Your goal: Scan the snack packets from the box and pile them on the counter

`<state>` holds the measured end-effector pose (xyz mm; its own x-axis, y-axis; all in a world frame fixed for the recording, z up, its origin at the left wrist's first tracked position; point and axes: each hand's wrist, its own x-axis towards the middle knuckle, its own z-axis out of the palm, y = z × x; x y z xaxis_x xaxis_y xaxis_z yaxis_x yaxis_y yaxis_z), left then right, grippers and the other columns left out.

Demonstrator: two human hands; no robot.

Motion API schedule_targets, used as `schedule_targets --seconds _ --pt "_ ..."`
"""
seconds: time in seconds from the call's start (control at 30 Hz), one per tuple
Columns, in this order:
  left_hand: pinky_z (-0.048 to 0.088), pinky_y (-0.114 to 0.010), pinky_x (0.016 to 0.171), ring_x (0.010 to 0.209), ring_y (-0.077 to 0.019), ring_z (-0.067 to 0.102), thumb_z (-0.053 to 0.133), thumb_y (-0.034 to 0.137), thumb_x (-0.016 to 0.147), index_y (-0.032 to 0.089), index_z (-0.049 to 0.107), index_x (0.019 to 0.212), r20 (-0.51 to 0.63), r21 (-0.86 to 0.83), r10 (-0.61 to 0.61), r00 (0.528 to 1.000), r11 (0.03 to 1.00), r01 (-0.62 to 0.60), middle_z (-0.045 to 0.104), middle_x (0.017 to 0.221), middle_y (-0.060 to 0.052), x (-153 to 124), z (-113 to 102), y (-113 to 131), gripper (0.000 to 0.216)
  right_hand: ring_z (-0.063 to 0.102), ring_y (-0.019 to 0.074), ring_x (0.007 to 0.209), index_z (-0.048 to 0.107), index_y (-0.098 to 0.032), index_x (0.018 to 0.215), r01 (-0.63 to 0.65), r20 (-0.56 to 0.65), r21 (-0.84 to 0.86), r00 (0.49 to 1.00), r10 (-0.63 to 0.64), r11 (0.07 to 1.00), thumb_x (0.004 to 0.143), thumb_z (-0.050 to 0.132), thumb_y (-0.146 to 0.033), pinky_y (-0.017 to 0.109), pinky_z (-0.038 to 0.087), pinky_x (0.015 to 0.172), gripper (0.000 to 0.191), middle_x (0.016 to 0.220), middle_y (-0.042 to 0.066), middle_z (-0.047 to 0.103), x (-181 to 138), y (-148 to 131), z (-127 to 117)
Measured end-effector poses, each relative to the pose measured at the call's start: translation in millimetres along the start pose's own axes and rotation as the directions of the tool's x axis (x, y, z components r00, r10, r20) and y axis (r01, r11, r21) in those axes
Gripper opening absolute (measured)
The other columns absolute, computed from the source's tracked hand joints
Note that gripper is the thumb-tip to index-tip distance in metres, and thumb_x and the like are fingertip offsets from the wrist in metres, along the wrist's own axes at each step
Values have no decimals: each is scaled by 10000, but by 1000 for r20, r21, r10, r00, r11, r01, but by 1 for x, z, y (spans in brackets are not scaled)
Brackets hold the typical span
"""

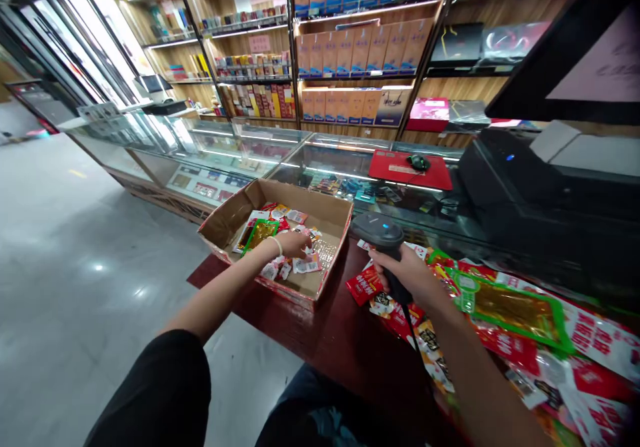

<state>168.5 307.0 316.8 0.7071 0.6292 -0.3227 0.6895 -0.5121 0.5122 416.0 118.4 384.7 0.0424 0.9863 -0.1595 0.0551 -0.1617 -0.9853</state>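
My left hand (294,243) reaches down into a shallow cardboard box (320,207), fingers bent together over small snack packets (306,264). What lies between the fingertips is hidden. Beside that hand in the box is a green-edged packet (262,233) with a brown filling. My right hand (414,275) is wrapped round the handle of a black barcode scanner (379,231), whose cord hangs down. Under and beside the scanner lie red snack packets (366,284) on the dark red tabletop (295,320).
A pile of snack packets, one a large green-edged packet (520,308), spreads at the right. Behind stands a glass counter (300,150) with a red mat (390,167) and a mouse (418,162). A black machine (530,173) and a monitor (565,53) stand at the right.
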Motion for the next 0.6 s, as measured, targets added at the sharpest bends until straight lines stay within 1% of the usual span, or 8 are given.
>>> schedule_targets --seconds 0.13,0.2,0.27,0.33,0.4,0.43,0.5,0.6 --pt "440 -351 869 934 -301 636 847 248 451 208 657 860 42 42 18 999 999 -20 671 997 -120 11 23 5 453 473 116 378 472 -227 752 -61 -37 38 997 62 997 750 729 -512 248 386 382 384 481 -63 515 6 7 -1" --pt "432 -386 903 1006 -337 614 869 295 422 193 633 858 5 30 17 1000 999 -17 640 1061 -164 13 33 5 506 475 116 382 476 -228 786 -68 -48 58 996 71 996 736 742 -512 252 398 377 392 503 -66 526 10 13 -2" --pt "435 -402 902 1005 -346 611 872 337 426 196 608 831 -24 -14 -10 1000 1000 9 642 1015 -166 14 40 3 504 472 111 387 481 -226 796 -62 -43 83 997 65 995 741 742 -505 251 405 377 386 527 -63 539 13 19 -3" --pt "452 -396 856 916 -331 630 868 343 422 213 574 753 8 -34 -51 999 998 52 656 868 -122 15 42 1 461 471 107 394 491 -224 793 -53 -33 99 998 57 994 753 736 -496 251 413 384 368 539 -57 546 13 23 -4" --pt "458 -373 815 819 -304 635 863 309 404 226 525 642 47 -21 -78 996 997 79 640 716 -71 16 40 -1 421 469 109 396 500 -223 778 -61 -27 92 998 63 994 761 731 -494 253 417 389 356 527 -56 541 11 25 -4" --pt "457 -359 804 785 -290 632 854 282 402 227 505 595 35 -29 -77 996 997 78 625 659 -52 16 37 -1 403 471 111 395 506 -223 773 -65 -22 81 998 67 995 767 725 -494 254 417 392 349 518 -54 539 9 25 -4" --pt "453 -332 785 742 -258 620 815 250 446 220 500 550 -35 -78 -58 998 995 55 604 600 -30 13 27 -1 333 468 113 387 511 -224 757 -60 -15 59 998 61 996 784 710 -493 253 408 393 336 498 -55 530 4 25 -5" --pt "457 -294 742 726 -207 608 708 253 593 197 609 681 -195 -266 -16 981 963 -38 653 691 -25 4 6 3 144 465 109 384 516 -223 749 -31 -34 76 999 33 997 791 709 -477 248 396 385 322 510 -56 534 -5 24 -7"
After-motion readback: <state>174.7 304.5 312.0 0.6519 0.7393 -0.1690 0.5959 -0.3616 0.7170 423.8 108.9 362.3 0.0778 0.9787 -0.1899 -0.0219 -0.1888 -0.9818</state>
